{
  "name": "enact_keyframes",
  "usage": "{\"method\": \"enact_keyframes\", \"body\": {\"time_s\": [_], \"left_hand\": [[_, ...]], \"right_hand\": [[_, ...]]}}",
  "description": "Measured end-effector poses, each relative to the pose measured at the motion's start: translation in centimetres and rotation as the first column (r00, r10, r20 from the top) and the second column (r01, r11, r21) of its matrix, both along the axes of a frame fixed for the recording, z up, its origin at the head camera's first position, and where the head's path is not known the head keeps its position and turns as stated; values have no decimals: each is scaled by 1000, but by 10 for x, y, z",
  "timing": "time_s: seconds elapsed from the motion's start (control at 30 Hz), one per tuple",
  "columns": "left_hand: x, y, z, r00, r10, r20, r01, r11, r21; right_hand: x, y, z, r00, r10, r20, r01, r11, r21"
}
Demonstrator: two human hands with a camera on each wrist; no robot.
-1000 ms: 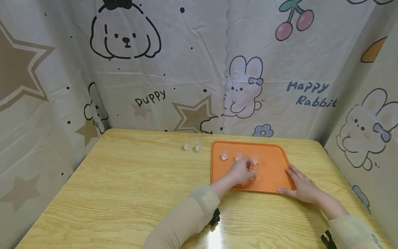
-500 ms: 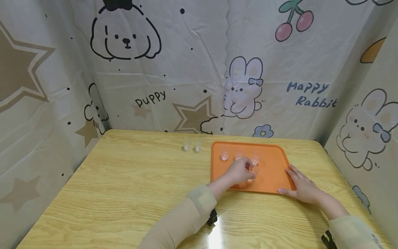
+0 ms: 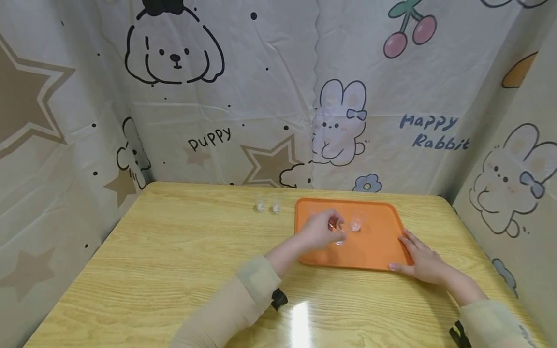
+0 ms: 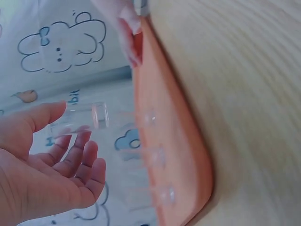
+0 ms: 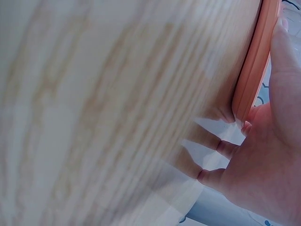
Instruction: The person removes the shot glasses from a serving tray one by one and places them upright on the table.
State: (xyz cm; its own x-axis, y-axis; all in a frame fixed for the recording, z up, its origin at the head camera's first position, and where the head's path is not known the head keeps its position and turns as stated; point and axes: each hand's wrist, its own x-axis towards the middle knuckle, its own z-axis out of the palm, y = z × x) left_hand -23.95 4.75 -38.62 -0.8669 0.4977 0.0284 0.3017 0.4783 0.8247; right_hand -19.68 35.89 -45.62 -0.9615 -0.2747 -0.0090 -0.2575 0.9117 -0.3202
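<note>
My left hand [image 3: 319, 231] pinches a small clear cup [image 4: 81, 117] between thumb and fingertips, above the orange tray [image 3: 374, 246]. In the left wrist view the cup appears raised clear of the tray surface. Three similar clear cups stand in a row on the tray: a near one [image 4: 167, 194], a middle one [image 4: 159, 156] and a far one [image 4: 149, 117]. From the head view, my left hand covers most of that row, leaving the right-end cup plain. My right hand [image 3: 424, 261] rests at the tray's right front corner, fingers extended along its edge.
Two more clear cups, one on the left [image 3: 260, 204] and one on the right [image 3: 276, 204], stand on the wooden table [image 3: 174, 251] left of the tray. A printed curtain [image 3: 209, 106] encloses the table's back and sides.
My left hand has moved left and slightly away from me, carrying the clear cup from beside the right-end cup to in front of the row's middle. The right hand stays at the tray corner.
</note>
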Motion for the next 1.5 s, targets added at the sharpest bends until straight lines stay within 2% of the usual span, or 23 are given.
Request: {"method": "enact_keyframes", "body": {"time_s": [0.13,0.27,0.53,0.7,0.93,1.07,1.2,1.33,1.5], "left_hand": [[2,-15,17,1000,-18,-16,18,1000,11],[3,-31,32,1000,5,-4,-5,1000,19],[-2,-65,57,998,38,-48,-37,999,19],[-4,-86,72,994,85,-70,-83,996,32],[-15,-118,86,982,157,-101,-152,987,56],[-24,-138,88,973,210,-91,-203,976,77],[-36,-159,85,959,276,-67,-268,958,103],[-48,-180,76,944,328,-41,-320,938,137],[-60,-199,57,922,384,-52,-372,915,157]], "right_hand": [[0,-1,3,999,-9,31,9,1000,15],[0,-1,5,999,-11,50,9,1000,26],[-1,1,4,999,-13,44,12,1000,21],[-5,7,-4,1000,3,24,-4,1000,6],[-8,9,-8,999,-1,55,1,1000,5],[-7,9,-8,999,-2,52,1,1000,7],[-8,9,-9,999,0,49,0,1000,11],[-8,9,-10,999,1,53,-1,1000,9],[-7,9,-8,999,6,39,-6,1000,9]]}}
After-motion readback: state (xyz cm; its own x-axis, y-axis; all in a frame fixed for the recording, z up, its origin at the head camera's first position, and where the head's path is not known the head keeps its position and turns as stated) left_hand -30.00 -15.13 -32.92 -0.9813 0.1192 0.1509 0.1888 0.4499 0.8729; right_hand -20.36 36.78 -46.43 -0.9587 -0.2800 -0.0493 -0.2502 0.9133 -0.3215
